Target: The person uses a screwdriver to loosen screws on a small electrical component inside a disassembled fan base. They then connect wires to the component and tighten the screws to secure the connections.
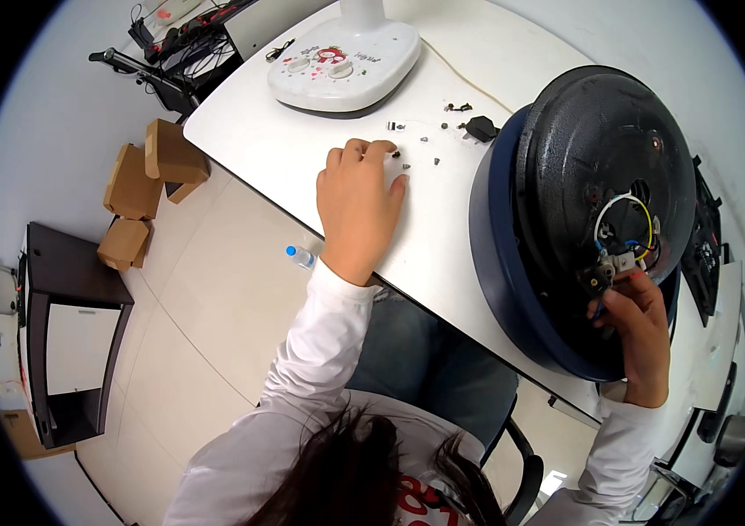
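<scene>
My left hand [356,206] is over the white table, thumb and index finger apart. Its index fingertip is right by a tiny dark piece [396,154]; whether they touch is hard to tell. Closed at the fingertips, my right hand [640,323] holds a small black electrical part [596,280] with metal terminals. Coloured wires [650,230] run from near this part to an opening in a round black metal base [600,149]. The base lies inside a dark blue round housing [497,254]. My right fingers hide some of the part.
Several small screws and clips [424,138] lie on the table [456,206], beside a black angular piece [480,129]. Behind is a white appliance base [346,66] with two knobs, its cord running right. Cardboard boxes [134,184] and a bottle [300,257] are on the floor.
</scene>
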The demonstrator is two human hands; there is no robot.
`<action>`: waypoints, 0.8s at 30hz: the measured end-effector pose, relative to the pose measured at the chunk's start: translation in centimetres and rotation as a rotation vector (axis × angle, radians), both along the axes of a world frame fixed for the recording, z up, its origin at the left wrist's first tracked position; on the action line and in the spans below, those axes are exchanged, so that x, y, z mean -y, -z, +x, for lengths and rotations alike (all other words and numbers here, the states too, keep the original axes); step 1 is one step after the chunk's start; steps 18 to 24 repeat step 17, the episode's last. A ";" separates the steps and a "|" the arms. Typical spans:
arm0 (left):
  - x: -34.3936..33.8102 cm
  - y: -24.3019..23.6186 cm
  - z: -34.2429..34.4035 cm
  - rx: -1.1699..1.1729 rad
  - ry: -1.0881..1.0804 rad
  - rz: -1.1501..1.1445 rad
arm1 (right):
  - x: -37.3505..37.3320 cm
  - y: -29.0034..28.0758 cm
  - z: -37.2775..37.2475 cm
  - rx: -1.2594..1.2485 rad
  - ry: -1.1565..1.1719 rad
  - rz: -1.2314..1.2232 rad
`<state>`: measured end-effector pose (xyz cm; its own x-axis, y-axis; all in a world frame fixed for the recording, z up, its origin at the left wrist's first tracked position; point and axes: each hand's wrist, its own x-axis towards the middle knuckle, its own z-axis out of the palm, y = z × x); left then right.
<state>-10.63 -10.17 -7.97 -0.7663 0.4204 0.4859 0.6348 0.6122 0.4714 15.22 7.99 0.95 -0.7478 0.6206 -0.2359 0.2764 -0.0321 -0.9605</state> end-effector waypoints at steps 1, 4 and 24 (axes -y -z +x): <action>0.2 0.1 -0.1 0.003 0.024 -0.001 | -0.2 0.0 0.0 -0.002 -0.018 0.005; 0.7 0.4 -0.5 0.008 0.068 -0.002 | -0.3 -0.1 0.1 0.011 -0.049 0.016; 0.1 0.0 -2.7 0.028 0.134 0.043 | -0.3 0.0 0.1 0.014 -0.019 0.007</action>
